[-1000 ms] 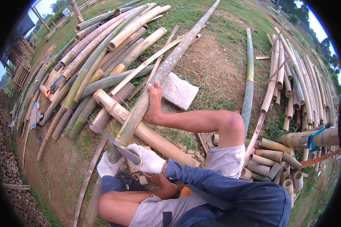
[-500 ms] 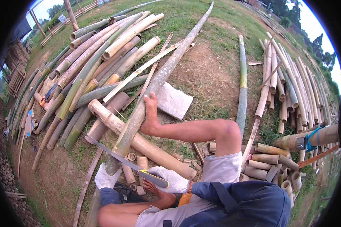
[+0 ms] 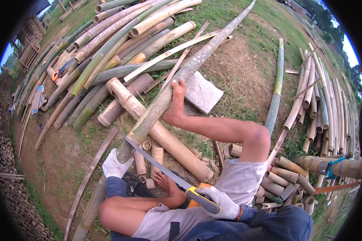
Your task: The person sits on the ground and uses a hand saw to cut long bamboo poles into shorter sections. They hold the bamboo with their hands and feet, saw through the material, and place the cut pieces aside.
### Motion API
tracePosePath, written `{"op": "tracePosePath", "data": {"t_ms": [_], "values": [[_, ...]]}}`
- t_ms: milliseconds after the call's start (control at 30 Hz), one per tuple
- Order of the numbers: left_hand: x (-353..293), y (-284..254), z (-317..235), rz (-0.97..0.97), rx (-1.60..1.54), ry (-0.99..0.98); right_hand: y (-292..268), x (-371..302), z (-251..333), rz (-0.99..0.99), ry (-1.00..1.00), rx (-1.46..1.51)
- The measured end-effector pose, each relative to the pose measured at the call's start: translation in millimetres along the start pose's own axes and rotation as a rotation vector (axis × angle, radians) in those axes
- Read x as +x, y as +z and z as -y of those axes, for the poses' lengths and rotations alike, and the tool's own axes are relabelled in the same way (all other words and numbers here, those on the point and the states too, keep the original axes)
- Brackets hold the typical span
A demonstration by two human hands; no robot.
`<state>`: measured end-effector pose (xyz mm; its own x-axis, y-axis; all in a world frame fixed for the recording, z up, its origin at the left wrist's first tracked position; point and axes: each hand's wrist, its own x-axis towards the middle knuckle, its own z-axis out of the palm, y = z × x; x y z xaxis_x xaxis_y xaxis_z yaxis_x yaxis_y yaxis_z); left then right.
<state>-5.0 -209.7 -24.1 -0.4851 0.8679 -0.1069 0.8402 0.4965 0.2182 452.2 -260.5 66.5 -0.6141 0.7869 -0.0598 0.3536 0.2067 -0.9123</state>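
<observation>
My right hand, in a white knit glove, is closed round the yellow and grey handle of a handsaw. The saw's blade lies across a long bamboo pole, its tip end at the pole's near side. My gloved left hand grips this pole just below the blade. Under the pole, a thick pale bamboo log lies crosswise and props it up. One bare foot presses on the pole further up. Whether the teeth have cut into the bamboo cannot be made out.
A heap of bamboo poles lies at the far left, with an orange-handled tool on it. Beside my foot is a flat stone block. Short cut bamboo pieces are piled at right, near stacked long poles.
My right hand has drawn the saw back toward my body, to the right and down, so the blade tip is now near the pole. My left hand still holds the pole. The view has shifted.
</observation>
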Motion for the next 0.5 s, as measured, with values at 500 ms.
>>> {"op": "tracePosePath", "data": {"t_ms": [500], "values": [[-0.1, -13.5, -14.4, 0.037, 0.097, -0.03, -8.3, -30.4, -1.9, -0.031, -0.033, 0.03]]}}
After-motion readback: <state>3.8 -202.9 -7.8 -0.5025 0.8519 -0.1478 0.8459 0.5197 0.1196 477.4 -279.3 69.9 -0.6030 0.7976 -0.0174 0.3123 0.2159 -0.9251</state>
